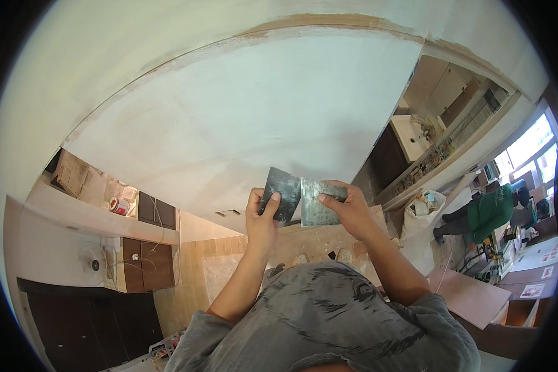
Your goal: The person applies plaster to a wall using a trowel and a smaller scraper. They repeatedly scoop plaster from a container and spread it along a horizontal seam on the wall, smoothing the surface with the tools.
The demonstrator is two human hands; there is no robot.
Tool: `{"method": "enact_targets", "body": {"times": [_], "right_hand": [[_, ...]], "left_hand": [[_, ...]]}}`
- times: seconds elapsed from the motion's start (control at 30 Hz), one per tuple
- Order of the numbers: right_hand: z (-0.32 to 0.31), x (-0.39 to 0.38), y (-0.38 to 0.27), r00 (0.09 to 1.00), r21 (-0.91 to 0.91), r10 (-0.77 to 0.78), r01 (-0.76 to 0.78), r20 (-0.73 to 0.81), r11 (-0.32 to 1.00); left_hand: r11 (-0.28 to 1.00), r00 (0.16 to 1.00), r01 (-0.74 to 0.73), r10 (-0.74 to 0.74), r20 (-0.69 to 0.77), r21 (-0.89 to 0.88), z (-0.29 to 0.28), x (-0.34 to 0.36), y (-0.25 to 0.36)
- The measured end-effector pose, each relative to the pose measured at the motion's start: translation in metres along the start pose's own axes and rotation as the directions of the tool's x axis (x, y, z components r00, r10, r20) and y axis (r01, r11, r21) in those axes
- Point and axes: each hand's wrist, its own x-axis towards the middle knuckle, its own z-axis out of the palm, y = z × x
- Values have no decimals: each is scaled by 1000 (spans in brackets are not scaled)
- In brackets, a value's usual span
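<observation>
The left hand [263, 214] pinched a dark flat blade [281, 193] and the right hand [353, 212] a paler blade [319, 212], edges meeting before the white panel [260, 93]; a pale sack [417, 228] held seemingly mixed, indistinct contents [425, 203].

left fingers [271, 205] grip dark blade [285, 191]; right fingers [333, 203] grip grey blade [316, 214]

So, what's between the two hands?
The head view shows a dark plate in the left hand and a paler plate in the right hand, near edges close together.
</observation>
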Motion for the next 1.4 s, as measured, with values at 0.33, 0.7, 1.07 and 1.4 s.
{"method": "enact_targets", "body": {"times": [0.33,0.7,1.07,1.4], "right_hand": [[12,-14,-54,995,-145,-102,99,-18,985],[15,-5,-47,985,-83,-114,104,-130,991],[12,-11,-47,987,-24,-59,56,-153,998],[19,-21,-58,984,-146,-164,173,73,974]], "left_hand": [[987,994,58,-71,79,147,1,-27,-6],[988,966,-76,40,255,132,9,-24,12],[925,960,-103,-3,278,367,13,-33,-1],[872,893,-88,-145,425,481,5,-23,11]]}}
